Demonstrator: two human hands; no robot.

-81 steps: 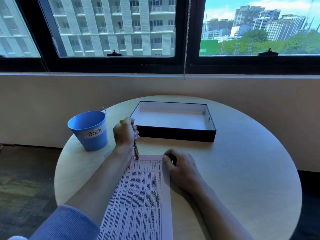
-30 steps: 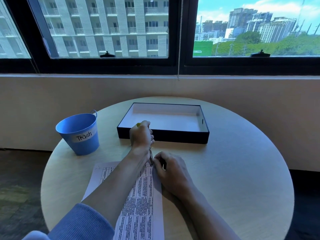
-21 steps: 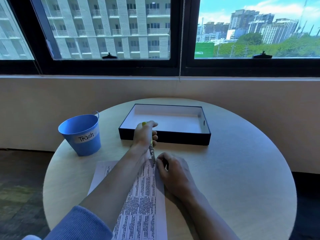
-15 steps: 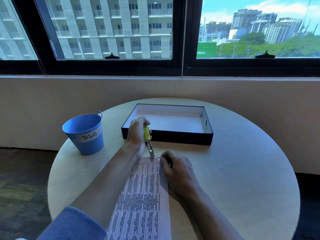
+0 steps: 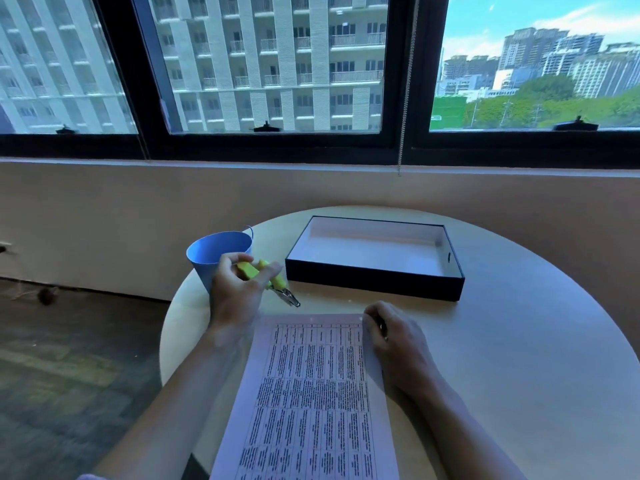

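Scissors (image 5: 274, 283) with yellow handles sit in the left hand (image 5: 235, 292), whose fingers curl round the handles, and I see the blades point toward the top edge of the paper (image 5: 311, 393) without touching it. The paper lies flat on the worktop (image 5: 519, 358), and the right hand (image 5: 394, 337) rests on its top right corner with fingers bent, but I cannot tell if they pinch the sheet. A blue bucket (image 5: 213, 249) and a black box (image 5: 374, 285) stand behind the hands.

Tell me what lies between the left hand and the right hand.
Head view: the top edge of the sheet and the metal tip of the tool, between the left hand and the right hand.
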